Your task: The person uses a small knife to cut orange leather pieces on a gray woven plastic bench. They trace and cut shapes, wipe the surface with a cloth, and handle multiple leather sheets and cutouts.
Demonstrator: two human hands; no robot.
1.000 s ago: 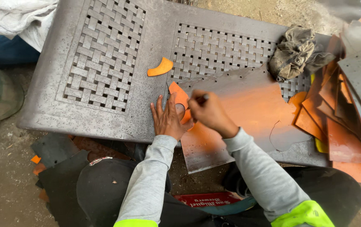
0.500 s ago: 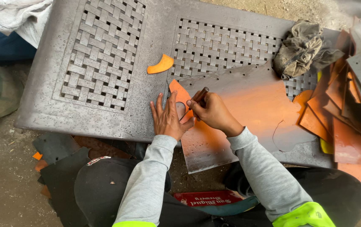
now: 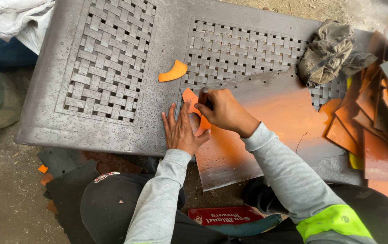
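Your left hand (image 3: 181, 131) lies flat with fingers spread, pressing an orange template piece (image 3: 193, 103) onto the large orange-grey sheet (image 3: 266, 122) on the woven-pattern worktop (image 3: 112, 68). Just right of it, your right hand (image 3: 221, 108) is clenched around a dark marking tool (image 3: 204, 96), tip down at the template's edge. Beyond your left fingertips lies a curved orange offcut (image 3: 173, 72); far right of your right hand, a crumpled rag (image 3: 329, 52) and stacked orange scraps (image 3: 375, 131).

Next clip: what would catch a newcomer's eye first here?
Most likely the two hands at centre: the left hand lies flat on an orange sheet, and the right hand grips a thin dark tool on it. A curved orange offcut lies alone on the grey woven-pattern table.
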